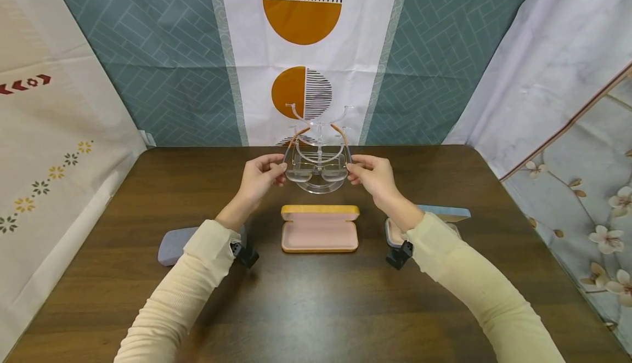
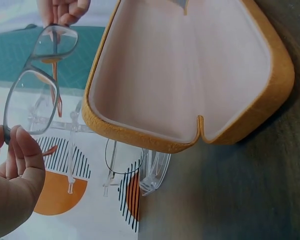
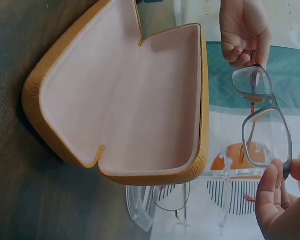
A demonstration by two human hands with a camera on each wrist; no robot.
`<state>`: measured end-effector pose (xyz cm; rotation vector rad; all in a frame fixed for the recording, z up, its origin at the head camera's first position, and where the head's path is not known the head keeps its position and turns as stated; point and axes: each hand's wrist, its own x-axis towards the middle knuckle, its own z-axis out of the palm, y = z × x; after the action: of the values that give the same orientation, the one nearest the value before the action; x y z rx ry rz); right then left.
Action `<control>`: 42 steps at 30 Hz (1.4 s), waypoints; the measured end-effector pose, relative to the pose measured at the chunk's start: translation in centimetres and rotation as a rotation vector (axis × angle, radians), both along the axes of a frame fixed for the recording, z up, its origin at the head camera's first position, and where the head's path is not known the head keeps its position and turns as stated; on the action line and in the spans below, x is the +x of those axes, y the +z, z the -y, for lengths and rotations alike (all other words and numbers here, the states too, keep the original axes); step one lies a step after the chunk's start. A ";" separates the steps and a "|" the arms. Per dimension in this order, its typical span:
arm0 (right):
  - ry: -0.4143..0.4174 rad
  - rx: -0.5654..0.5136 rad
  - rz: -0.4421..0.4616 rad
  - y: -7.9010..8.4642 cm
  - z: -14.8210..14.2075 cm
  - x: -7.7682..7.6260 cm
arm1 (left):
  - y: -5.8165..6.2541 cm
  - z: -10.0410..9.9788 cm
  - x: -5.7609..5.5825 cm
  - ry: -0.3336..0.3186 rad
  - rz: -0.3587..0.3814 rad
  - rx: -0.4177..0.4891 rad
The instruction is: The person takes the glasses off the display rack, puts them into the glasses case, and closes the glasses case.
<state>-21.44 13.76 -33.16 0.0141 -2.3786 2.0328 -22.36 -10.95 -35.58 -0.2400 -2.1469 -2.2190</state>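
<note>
Both hands hold one pair of eyeglasses with a grey frame and orange temple tips. My left hand pinches the frame's left end beside the hinge; my right hand pinches the right end. The temples are unfolded and point away from me. Right behind the lenses stands a clear display stand with curved arms. Thin-rimmed glasses show on the stand, low in the right wrist view. Nearer to me, between the forearms, an orange-yellow glasses case lies open, showing its pink lining.
A grey-blue case lies on the left, partly hidden by the left sleeve. On the right, a case with a raised blue lid sits partly behind the right forearm. A patterned curtain hangs behind the brown table.
</note>
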 end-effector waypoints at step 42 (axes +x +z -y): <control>0.095 -0.020 -0.073 0.2 -1.8 5.1 | 0.9 0.2 5.4 -0.107 -0.018 0.024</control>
<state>-16.32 15.53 -32.98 0.2016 -2.3568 2.0572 -16.91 -11.12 -34.64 -0.3810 -2.1448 -2.2872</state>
